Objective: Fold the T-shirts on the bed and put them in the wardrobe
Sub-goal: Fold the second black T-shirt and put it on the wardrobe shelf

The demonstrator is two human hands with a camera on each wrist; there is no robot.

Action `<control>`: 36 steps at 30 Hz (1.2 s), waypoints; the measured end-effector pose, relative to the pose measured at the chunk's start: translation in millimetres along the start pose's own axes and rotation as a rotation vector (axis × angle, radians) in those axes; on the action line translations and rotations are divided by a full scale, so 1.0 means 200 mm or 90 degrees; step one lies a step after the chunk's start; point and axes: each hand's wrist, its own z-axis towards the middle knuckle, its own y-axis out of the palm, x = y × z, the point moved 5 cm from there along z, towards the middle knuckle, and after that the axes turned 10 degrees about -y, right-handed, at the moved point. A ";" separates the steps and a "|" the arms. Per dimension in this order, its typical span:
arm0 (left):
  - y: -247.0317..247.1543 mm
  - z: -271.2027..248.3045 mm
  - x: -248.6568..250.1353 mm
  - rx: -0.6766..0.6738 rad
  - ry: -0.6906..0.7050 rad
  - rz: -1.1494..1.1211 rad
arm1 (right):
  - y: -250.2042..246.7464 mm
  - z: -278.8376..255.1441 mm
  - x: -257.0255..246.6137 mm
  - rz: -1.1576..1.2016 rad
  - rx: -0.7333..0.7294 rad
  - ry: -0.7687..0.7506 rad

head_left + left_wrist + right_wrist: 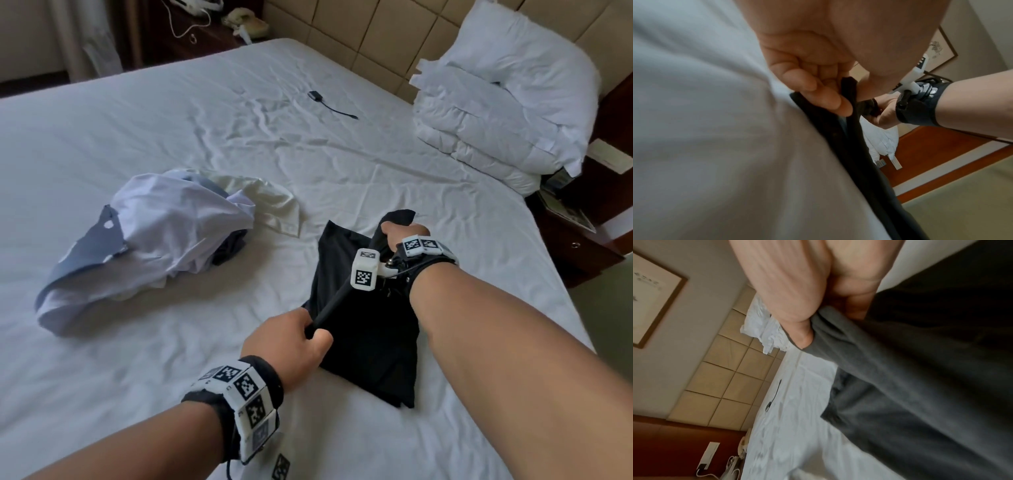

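A black T-shirt (370,329) lies part-folded on the white bed (171,120), near its right edge. My left hand (291,339) pinches the shirt's near edge, and the fabric runs taut up to my right hand (400,231), which grips the far edge. In the left wrist view my left hand (818,91) curls its fingers on the black T-shirt (859,154). The right wrist view shows my right hand (797,318) clasping the dark T-shirt (920,386). A crumpled heap of light T-shirts (154,233), pale lilac, blue and cream, sits to the left.
Stacked white pillows (496,113) stand at the headboard on the right. A small black adapter with a cable (329,102) lies on the sheet further back. A dark nightstand with a phone (246,24) is beyond the bed; another nightstand (575,240) is at right.
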 end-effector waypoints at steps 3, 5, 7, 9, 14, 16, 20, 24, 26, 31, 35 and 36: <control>-0.03 0.05 -0.10 0.023 -0.049 0.010 | 0.19 -0.04 0.00 0.131 -0.078 -0.017; -0.01 0.08 -0.14 0.009 -0.067 0.006 | 0.25 -0.07 0.07 0.189 -0.129 -0.010; 0.01 0.10 -0.15 -0.012 -0.071 0.001 | 0.21 -0.08 0.15 0.235 -0.093 -0.043; 0.02 0.11 -0.16 -0.023 -0.081 -0.007 | 0.09 -0.10 0.24 0.277 0.023 -0.073; 0.02 0.12 -0.18 -0.016 -0.116 -0.008 | -0.09 -0.28 0.63 0.238 0.093 0.026; 0.02 0.11 -0.18 0.022 -0.136 -0.029 | -0.06 -0.42 0.72 0.218 0.015 0.021; 0.05 0.07 -0.16 0.060 -0.145 -0.026 | 0.05 -0.67 0.78 0.103 -0.060 -0.066; 0.08 0.03 -0.13 0.029 -0.149 0.060 | 0.05 -0.83 0.83 0.116 -0.072 -0.029; 0.08 0.03 -0.12 0.011 -0.150 0.098 | 0.05 -0.90 0.85 0.133 -0.076 -0.014; 0.08 0.03 -0.13 -0.011 -0.153 0.122 | 0.01 -1.00 0.89 0.149 -0.063 -0.046; 0.04 0.02 -0.15 -0.001 -0.159 0.101 | 0.00 -1.04 0.92 0.102 -0.064 -0.069; 0.04 0.01 -0.15 0.001 -0.160 0.091 | 0.00 -1.05 0.92 0.092 -0.068 -0.069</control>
